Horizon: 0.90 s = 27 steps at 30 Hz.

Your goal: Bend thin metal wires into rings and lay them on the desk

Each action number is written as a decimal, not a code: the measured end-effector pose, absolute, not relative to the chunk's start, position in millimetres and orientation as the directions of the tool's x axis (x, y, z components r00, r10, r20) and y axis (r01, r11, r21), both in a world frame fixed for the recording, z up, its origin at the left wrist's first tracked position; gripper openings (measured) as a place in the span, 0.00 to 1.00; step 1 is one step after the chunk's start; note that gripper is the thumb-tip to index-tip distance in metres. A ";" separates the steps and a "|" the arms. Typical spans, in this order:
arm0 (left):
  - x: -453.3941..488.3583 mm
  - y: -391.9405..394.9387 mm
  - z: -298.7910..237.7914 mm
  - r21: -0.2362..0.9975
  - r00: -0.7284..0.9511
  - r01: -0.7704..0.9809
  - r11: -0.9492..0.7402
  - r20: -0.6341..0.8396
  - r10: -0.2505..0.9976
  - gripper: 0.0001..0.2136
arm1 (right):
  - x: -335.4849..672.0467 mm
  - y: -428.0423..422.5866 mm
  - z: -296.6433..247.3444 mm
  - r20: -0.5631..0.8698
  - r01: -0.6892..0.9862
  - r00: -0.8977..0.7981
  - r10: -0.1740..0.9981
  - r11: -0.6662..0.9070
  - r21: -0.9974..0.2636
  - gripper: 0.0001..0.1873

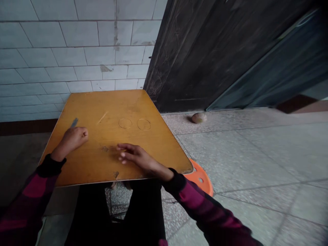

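Observation:
My left hand (74,137) is closed in a fist over the left side of the wooden table (112,102). Just beyond it shows a short grey-blue strip (74,122); whether the fist touches it or it lies behind cannot be made out, and the inside of the fist is hidden. My right hand (135,156) hovers low over the near middle of the table, fingers apart and nothing visible in them. Farther back, two thin rings (125,118) lie side by side, apart from both hands. To their left rests a thin, light-coloured stick (103,117).
White wall tiles (77,34) rise behind the table, with a dark door (200,61) to the right. An orange stool (202,179) is partly under the table's right corner. A roundish stone-like object (199,118) sits on the floor by the door. My legs are under the near edge.

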<state>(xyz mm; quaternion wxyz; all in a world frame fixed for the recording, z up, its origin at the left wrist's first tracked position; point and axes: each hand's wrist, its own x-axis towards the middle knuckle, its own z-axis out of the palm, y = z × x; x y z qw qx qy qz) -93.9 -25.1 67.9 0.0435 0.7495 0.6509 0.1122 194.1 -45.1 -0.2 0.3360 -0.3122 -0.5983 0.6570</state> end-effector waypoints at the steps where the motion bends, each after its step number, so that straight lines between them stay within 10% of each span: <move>1: -78.6 -26.2 70.0 0.184 0.182 0.961 -0.204 0.129 0.975 0.08 | 180.8 -36.9 -0.2 -0.060 -0.201 -0.545 0.836 -0.199 -0.959 0.18; 9: -8.9 -27.5 58.7 0.136 0.435 0.843 -0.521 0.398 0.808 0.09 | 139.6 9.9 -3.2 -0.127 -0.679 -0.359 0.925 -0.351 -0.645 0.03; 13: 7.3 -37.4 37.5 0.553 0.161 0.610 -0.567 0.615 0.772 0.06 | 154.8 12.4 -2.5 -0.117 -0.813 -0.175 0.978 -0.211 -0.543 0.02; 16: 23.8 -37.4 15.4 0.915 -0.143 0.039 -0.403 0.404 0.904 0.11 | 157.6 10.4 0.6 -0.120 -0.860 -0.111 0.986 -0.156 -0.485 0.03; 20: 40.6 -27.7 4.5 0.816 -0.307 -0.465 -0.344 0.216 0.927 0.17 | 144.3 3.3 1.5 -0.217 -0.906 -0.094 0.972 -0.173 -0.386 0.08; 27: 47.5 -21.6 10.8 0.757 -0.375 -0.543 -0.364 0.169 0.911 0.13 | 120.4 -10.7 -1.5 -0.212 -0.929 -0.094 0.973 -0.162 -0.331 0.07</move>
